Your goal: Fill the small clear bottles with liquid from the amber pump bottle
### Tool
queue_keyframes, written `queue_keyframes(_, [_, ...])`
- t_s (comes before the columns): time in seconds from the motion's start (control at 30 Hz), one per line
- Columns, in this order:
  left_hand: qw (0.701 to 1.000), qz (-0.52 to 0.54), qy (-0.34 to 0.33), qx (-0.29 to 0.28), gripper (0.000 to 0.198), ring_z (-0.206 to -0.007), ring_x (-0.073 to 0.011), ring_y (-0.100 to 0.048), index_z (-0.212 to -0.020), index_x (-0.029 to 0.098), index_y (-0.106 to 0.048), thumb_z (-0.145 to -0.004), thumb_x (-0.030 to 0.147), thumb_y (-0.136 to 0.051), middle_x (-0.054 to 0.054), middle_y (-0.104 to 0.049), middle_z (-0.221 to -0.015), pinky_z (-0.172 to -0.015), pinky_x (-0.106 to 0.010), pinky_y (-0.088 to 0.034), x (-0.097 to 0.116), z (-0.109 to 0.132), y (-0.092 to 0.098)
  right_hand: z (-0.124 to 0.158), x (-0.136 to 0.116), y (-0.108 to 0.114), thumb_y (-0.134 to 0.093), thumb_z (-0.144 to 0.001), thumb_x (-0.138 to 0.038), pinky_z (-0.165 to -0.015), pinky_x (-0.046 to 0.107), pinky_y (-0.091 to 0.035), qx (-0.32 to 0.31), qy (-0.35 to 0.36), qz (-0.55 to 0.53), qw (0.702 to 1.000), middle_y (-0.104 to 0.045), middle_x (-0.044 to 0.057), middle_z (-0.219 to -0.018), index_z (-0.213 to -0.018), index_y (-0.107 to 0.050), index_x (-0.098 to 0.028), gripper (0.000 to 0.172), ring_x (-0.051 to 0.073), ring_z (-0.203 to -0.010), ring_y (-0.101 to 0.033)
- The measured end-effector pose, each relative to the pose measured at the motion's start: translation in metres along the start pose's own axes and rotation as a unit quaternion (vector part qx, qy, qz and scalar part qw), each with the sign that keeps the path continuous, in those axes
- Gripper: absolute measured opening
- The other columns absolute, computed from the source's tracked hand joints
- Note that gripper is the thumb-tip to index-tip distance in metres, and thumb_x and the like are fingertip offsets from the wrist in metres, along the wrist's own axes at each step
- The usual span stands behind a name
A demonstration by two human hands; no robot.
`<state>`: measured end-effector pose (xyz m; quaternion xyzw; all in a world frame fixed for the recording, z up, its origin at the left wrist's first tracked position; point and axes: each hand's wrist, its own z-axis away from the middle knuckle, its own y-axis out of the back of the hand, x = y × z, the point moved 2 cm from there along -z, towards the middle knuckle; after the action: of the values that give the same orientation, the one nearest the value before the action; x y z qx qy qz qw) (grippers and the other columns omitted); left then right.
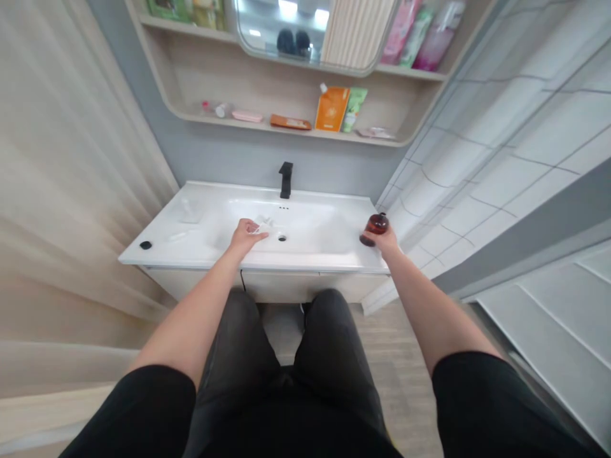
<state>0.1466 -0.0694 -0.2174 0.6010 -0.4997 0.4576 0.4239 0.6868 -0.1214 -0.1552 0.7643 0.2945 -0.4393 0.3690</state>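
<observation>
Observation at washstand: the left hand (245,234) is inside the white rectangular ceramic basin (324,224), fingers closed on a crumpled white wad (263,224); paper or cloth cannot be told. The wad lies against the basin floor, just beside the small round metal drain (282,238) and in front of the black angular metal faucet (285,179). The right hand (387,242) is clamped around a round amber-brown plastic bottle (375,228), held tilted at the right end of the countertop, close to the tiled wall. Whether the bottle is capped, or rests on the surface, cannot be determined.

Assessment: the work in hand appears to be wiping the basin while the bottle is kept lifted aside.

Recommendations:
1. Keep the wad flat under the fingertips, not balled, so that more of it meets the ceramic.
2. Work away from the drain opening; a loose wad could snag there.
3. Bring the bottle upright. Tilted as it is, any open top may drip onto the counter.
4. Hold the bottle over the countertop and not past its front edge, as a slip there would drop it to the floor.

Other items noted: a small black object (146,245) near the left front corner of the counter, well apart from both hands.
</observation>
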Motion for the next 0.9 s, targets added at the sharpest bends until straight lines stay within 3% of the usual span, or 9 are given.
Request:
queue_keyframes(0.1, [1.000,0.003,-0.001,0.004,0.075,-0.104,-0.0243,-0.071,-0.105,0.025,-0.055,-0.051,0.047,-0.102,-0.002,-0.069,-0.102,-0.100,-0.041,-0.053,0.002,0.000,0.000,-0.002,0.011,0.001,-0.102,-0.055,-0.042,-0.104,0.055,-0.064,-0.009,-0.054,-0.009,0.998,-0.082,0.014,-0.116,-0.121,-0.069,-0.021,0.077,0.033,-0.108,-0.078])
queue_keyframes(0.2, [1.000,0.015,0.003,0.003,0.074,-0.103,-0.0243,-0.071,-0.103,0.026,-0.054,-0.051,0.045,-0.102,-0.002,-0.069,-0.101,-0.099,-0.041,-0.053,0.010,0.003,0.000,0.004,0.012,0.004,-0.100,-0.058,-0.051,-0.100,0.049,-0.064,-0.012,-0.032,-0.013,0.999,-0.078,0.015,-0.124,-0.128,-0.065,-0.022,0.083,0.030,-0.110,-0.076])
queue_keyframes(0.3, [0.998,0.052,0.004,-0.021,0.073,-0.105,-0.0247,-0.072,-0.104,0.026,-0.052,-0.053,0.044,-0.100,-0.004,-0.073,-0.108,-0.098,-0.041,-0.054,0.018,0.008,-0.001,0.028,0.004,0.019,-0.089,-0.072,-0.066,-0.096,0.044,-0.062,0.132,0.033,0.034,0.990,-0.074,0.013,-0.127,-0.123,-0.065,-0.024,0.070,0.028,-0.112,-0.072])
queue_keyframes(0.37, [0.997,0.068,0.003,-0.042,0.071,-0.107,-0.0247,-0.073,-0.106,0.027,-0.049,-0.058,0.047,-0.098,-0.005,-0.075,-0.113,-0.095,-0.039,-0.055,0.023,0.010,-0.001,0.054,-0.006,0.025,-0.076,-0.085,-0.073,-0.091,0.042,-0.060,0.216,0.076,0.068,0.971,-0.074,0.010,-0.106,-0.099,-0.066,-0.022,0.053,0.026,-0.101,-0.070])
queue_keyframes(0.4, [0.997,0.067,0.006,-0.048,0.069,-0.105,-0.0240,-0.073,-0.107,0.027,-0.048,-0.062,0.049,-0.096,-0.005,-0.076,-0.114,-0.092,-0.038,-0.055,0.024,0.010,-0.002,0.067,-0.013,0.023,-0.068,-0.092,-0.076,-0.085,0.040,-0.058,0.197,0.085,0.082,0.973,-0.070,0.007,-0.089,-0.084,-0.063,-0.023,0.054,0.024,-0.088,-0.067])
queue_keyframes(0.5, [0.997,0.041,0.030,-0.063,0.066,-0.084,-0.0186,-0.073,-0.112,0.026,-0.047,-0.072,0.058,-0.089,-0.006,-0.075,-0.118,-0.075,-0.033,-0.053,0.026,0.012,-0.003,0.100,-0.037,-0.007,-0.046,-0.103,-0.083,-0.071,0.036,-0.052,0.008,0.094,0.067,0.993,-0.054,0.002,-0.058,-0.060,-0.052,-0.025,0.072,0.021,-0.063,-0.055])
queue_keyframes(0.67, [0.996,-0.015,0.042,-0.082,0.060,-0.061,-0.0097,-0.064,-0.114,0.025,-0.047,-0.083,0.059,-0.084,-0.006,-0.072,-0.121,-0.060,-0.029,-0.048,0.027,0.015,-0.005,0.118,-0.084,-0.108,-0.019,-0.105,-0.087,-0.075,0.039,-0.055,-0.316,0.089,-0.029,0.944,-0.056,0.005,-0.055,-0.056,-0.054,-0.025,0.087,0.020,-0.059,-0.055])
queue_keyframes(0.8, [0.993,-0.060,0.039,-0.091,0.052,-0.060,-0.0108,-0.065,-0.117,0.025,-0.047,-0.091,0.057,-0.078,-0.005,-0.071,-0.117,-0.059,-0.029,-0.048,0.027,0.015,-0.006,0.113,-0.107,-0.190,-0.026,-0.106,-0.071,-0.083,0.039,-0.056,-0.379,0.070,-0.040,0.922,-0.065,0.006,-0.065,-0.062,-0.062,-0.023,0.074,0.021,-0.069,-0.059])
queue_keyframes(0.9, [0.992,-0.081,0.031,-0.097,0.050,-0.058,-0.0128,-0.064,-0.117,0.024,-0.047,-0.093,0.057,-0.076,-0.007,-0.071,-0.118,-0.060,-0.032,-0.050,0.025,0.013,-0.008,0.115,-0.110,-0.234,-0.053,-0.097,-0.066,-0.079,0.036,-0.056,-0.378,-0.012,-0.076,0.923,-0.078,0.007,-0.098,-0.096,-0.074,-0.023,0.048,0.023,-0.084,-0.068])
